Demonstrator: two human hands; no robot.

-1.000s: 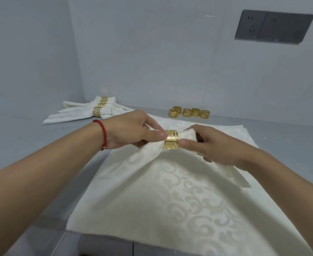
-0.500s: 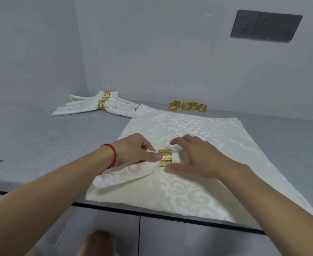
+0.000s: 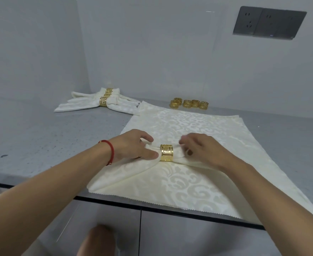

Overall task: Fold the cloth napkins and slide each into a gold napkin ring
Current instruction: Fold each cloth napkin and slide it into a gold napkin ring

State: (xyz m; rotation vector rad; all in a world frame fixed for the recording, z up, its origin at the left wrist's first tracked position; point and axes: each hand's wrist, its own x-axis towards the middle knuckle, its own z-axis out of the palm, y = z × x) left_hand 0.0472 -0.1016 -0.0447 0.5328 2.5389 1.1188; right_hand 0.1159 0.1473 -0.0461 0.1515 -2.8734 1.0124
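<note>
A cream patterned napkin (image 3: pixel 157 179) lies gathered through a gold ring (image 3: pixel 167 152) on top of a flat stack of the same napkins (image 3: pixel 198 124). My left hand (image 3: pixel 133 147) grips the bunched cloth just left of the ring, thumb tip touching the ring's edge. My right hand (image 3: pixel 201 150) pinches the cloth that comes out of the ring's right side. Several spare gold rings (image 3: pixel 188 103) stand in a row behind the stack.
Finished napkins in gold rings (image 3: pixel 104 102) lie at the back left of the grey counter (image 3: pixel 50 141). The counter's front edge (image 3: pixel 115 200) runs just below the stack, with cabinet doors under it. Walls close off the left and back; a dark socket plate (image 3: pixel 268 23) is upper right.
The ringed napkin came down from mid-air onto the stack. The ring now sits further along the cloth, and my right hand went from lying flat over the cloth to pinching its right end.
</note>
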